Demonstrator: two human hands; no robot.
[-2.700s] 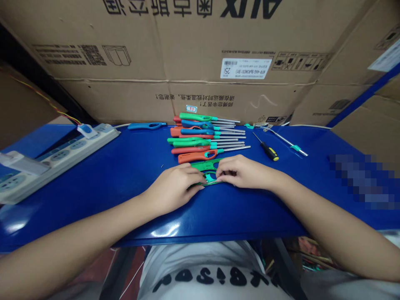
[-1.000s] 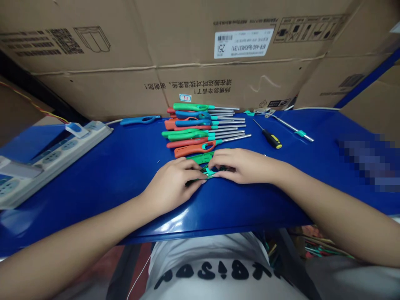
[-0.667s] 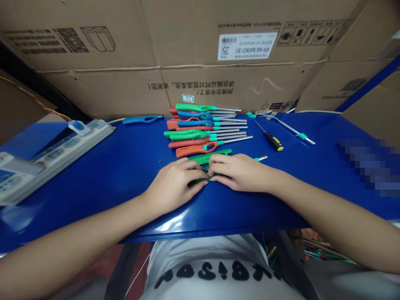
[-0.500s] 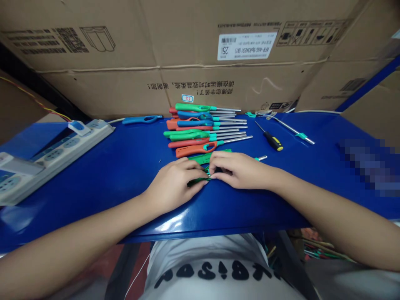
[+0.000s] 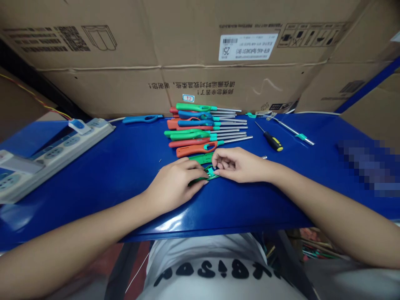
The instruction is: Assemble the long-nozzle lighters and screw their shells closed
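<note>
My left hand (image 5: 178,179) is closed around an opened green lighter casing (image 5: 213,177), held low over the table. The fingers cover most of the handle. Inside the loop end of the casing a small teal part (image 5: 210,171) shows. Over that end is my right hand (image 5: 236,164), with thumb and fingertips curled together at the teal part. Whether anything small sits between those fingertips cannot be made out. Just beyond the hands lies another green casing half (image 5: 201,158). A metal tube tip (image 5: 264,157) peeks out behind my right wrist.
Several lighters (image 5: 196,149) in orange, red, green and blue lie stacked beyond my hands. A screwdriver (image 5: 273,141) and a loose metal tube (image 5: 295,131) are to the right. A blue casing (image 5: 142,119) and a power strip (image 5: 59,154) lie left. A cardboard wall (image 5: 125,83) stands behind.
My right hand has shifted slightly up and to the right, its fingers more curled. More of the teal part and the casing loop now shows. My left hand has hardly moved.
</note>
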